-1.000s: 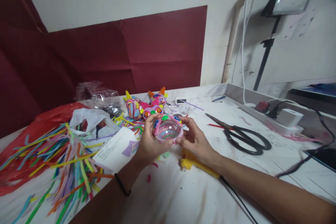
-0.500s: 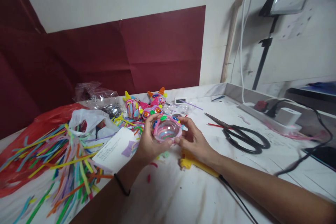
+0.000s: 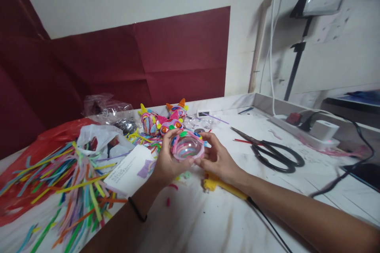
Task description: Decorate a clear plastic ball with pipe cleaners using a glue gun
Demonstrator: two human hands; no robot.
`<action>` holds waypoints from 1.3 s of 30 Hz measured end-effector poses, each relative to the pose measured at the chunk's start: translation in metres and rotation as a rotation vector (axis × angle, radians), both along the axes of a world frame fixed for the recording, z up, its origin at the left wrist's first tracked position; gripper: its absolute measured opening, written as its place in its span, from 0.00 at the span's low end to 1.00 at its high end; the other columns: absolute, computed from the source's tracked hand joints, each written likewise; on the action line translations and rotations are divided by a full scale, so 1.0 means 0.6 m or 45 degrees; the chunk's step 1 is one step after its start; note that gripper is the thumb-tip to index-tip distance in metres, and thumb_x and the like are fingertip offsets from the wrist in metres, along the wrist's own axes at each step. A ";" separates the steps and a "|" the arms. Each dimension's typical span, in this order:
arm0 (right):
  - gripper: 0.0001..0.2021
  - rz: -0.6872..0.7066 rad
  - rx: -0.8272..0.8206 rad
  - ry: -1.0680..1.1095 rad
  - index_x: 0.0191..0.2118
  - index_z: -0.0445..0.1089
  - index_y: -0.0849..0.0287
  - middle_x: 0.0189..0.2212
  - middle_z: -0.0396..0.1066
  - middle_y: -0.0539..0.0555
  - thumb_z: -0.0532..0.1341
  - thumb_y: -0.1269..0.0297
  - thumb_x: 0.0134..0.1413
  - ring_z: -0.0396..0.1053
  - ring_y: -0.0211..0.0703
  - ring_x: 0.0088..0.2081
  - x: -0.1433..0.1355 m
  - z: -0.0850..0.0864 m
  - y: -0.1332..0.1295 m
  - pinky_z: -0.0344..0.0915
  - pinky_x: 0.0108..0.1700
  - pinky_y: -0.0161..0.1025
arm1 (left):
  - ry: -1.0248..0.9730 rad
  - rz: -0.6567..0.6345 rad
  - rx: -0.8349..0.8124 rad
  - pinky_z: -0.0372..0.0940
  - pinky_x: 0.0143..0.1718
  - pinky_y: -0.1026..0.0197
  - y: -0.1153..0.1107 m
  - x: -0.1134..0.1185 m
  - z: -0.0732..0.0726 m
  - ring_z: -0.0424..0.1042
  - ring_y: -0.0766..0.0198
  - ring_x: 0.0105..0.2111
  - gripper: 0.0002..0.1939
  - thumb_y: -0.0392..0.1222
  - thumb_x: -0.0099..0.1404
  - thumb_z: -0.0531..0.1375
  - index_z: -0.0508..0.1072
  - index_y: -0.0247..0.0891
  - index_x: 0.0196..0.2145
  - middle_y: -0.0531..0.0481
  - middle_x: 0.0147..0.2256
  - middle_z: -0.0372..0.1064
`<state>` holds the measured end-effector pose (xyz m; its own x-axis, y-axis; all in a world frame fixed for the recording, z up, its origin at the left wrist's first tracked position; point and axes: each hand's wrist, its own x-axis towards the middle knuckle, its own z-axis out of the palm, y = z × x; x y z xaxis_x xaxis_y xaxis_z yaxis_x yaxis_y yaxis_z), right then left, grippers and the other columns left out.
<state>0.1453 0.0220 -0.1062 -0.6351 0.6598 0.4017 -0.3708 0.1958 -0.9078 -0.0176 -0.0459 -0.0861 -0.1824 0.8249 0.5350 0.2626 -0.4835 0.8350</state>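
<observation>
Between my two hands is a clear plastic half-ball with pink pipe cleaner wound round its rim and blue and green pieces on top. My left hand grips its left side, thumb at the lower edge. From the right, my right hand holds it with fingers curled over the upper edge and thumb below. Just behind it lie finished-looking pipe cleaner figures with orange eyes and horns. Under my right wrist rests a yellow glue gun, its black cord running toward me.
Black-handled scissors lie at the right. A heap of coloured pipe cleaners spreads over a red plastic bag at the left, beside a white card. A power strip with cables stands at the right edge.
Both hands keep hold of the half-ball in nearly the same place. The whole view has shifted very slightly; nothing else visibly differs.
</observation>
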 end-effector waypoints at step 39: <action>0.34 -0.285 0.326 -0.349 0.57 0.57 0.54 0.53 0.67 0.58 0.71 0.56 0.46 0.73 0.46 0.39 0.004 0.004 0.019 0.70 0.35 0.39 | -0.189 0.111 -0.235 0.69 0.50 0.51 0.015 -0.015 -0.011 0.73 0.49 0.50 0.37 0.45 0.47 0.70 0.63 0.39 0.53 0.41 0.50 0.71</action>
